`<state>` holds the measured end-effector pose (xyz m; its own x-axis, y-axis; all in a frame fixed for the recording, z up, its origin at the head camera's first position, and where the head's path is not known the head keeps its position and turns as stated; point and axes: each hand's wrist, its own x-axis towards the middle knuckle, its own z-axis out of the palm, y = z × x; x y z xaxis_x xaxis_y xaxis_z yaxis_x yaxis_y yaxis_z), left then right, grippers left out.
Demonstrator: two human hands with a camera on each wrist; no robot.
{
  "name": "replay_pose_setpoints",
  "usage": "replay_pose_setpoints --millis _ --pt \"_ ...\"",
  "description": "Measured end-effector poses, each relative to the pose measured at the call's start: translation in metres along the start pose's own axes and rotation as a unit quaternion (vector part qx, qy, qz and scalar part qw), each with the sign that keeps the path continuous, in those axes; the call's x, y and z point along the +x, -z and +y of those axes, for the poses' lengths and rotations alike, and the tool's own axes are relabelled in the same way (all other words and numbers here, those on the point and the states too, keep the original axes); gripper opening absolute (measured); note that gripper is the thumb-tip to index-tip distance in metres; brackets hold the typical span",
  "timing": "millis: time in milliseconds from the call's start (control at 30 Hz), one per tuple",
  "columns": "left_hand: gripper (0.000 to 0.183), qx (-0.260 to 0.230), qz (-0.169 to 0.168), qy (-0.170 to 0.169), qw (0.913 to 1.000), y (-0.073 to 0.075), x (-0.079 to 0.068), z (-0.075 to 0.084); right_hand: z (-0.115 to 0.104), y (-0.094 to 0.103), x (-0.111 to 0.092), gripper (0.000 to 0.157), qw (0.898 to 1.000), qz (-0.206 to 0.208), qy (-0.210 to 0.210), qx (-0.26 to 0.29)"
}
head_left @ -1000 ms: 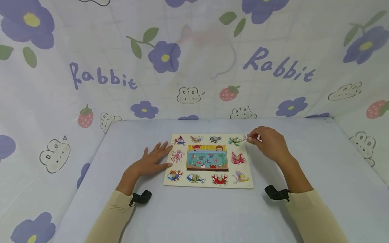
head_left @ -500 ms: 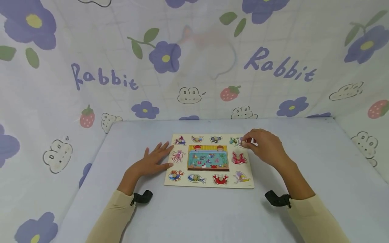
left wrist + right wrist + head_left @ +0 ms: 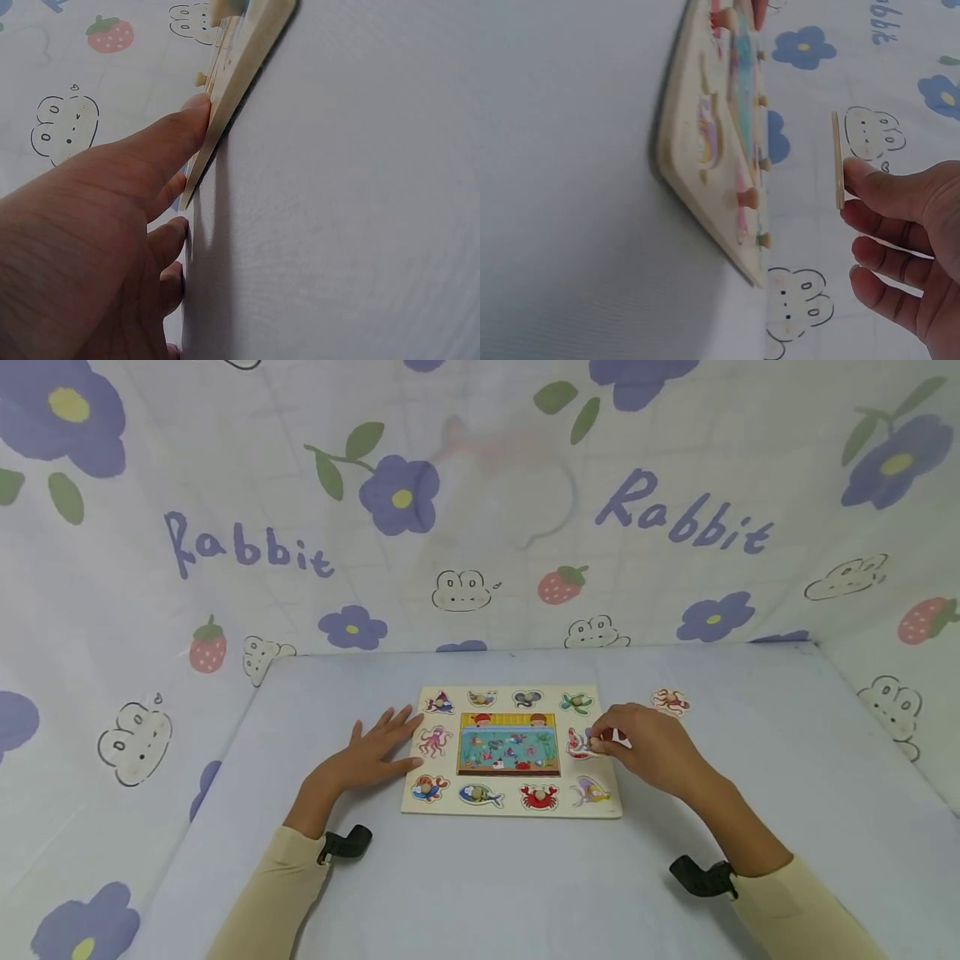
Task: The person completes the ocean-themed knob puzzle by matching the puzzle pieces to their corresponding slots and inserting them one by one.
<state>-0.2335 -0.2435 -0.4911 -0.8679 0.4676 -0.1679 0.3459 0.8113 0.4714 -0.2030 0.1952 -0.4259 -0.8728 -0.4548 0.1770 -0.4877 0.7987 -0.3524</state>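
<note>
A wooden knob puzzle board (image 3: 517, 807) with sea-animal pieces lies on the table. My left hand (image 3: 362, 762) rests at its left edge with the fingers spread. In the left wrist view the thumb (image 3: 169, 142) touches the board's edge (image 3: 244, 82). My right hand (image 3: 652, 746) pinches a thin puzzle piece (image 3: 838, 161), pale purple and white from above, over the right side of the board. It overlaps the pink starfish piece (image 3: 574, 744) in the head view. Nearer the person, a purple and yellow fish picture (image 3: 592, 791) shows no knob in its recess (image 3: 707, 135).
A reddish-brown octopus-like piece (image 3: 670, 700) lies on the table beyond the right hand. Red crab (image 3: 539, 797) and blue fish (image 3: 480, 795) pieces sit along the board's near side. A printed cloth (image 3: 480, 527) hangs behind the table.
My right hand has brought the piece from the board's upper right corner leftward and nearer the person. The reddish-brown piece on the table has come into view. The left hand stays put.
</note>
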Motion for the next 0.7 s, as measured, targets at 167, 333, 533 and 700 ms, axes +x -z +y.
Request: replay_pose_setpoints --millis 167,333,533,700 --pt "0.078 0.0 0.001 0.001 1.0 0.0 0.0 0.001 -0.002 -0.006 -0.009 0.018 1.0 -0.016 0.022 -0.004" --pt "0.078 -0.003 -0.002 -0.002 1.0 -0.001 0.0 -0.001 -0.003 -0.01 -0.015 0.019 0.999 -0.038 0.023 -0.002" --pt "0.078 -0.001 -0.001 -0.004 1.0 -0.001 0.0 -0.002 -0.002 -0.015 -0.018 0.019 0.997 -0.077 0.016 0.001" --pt "0.078 -0.003 -0.002 -0.004 1.0 0.0 0.0 -0.004 -0.002 -0.019 -0.017 0.017 0.995 -0.099 0.021 0.002"
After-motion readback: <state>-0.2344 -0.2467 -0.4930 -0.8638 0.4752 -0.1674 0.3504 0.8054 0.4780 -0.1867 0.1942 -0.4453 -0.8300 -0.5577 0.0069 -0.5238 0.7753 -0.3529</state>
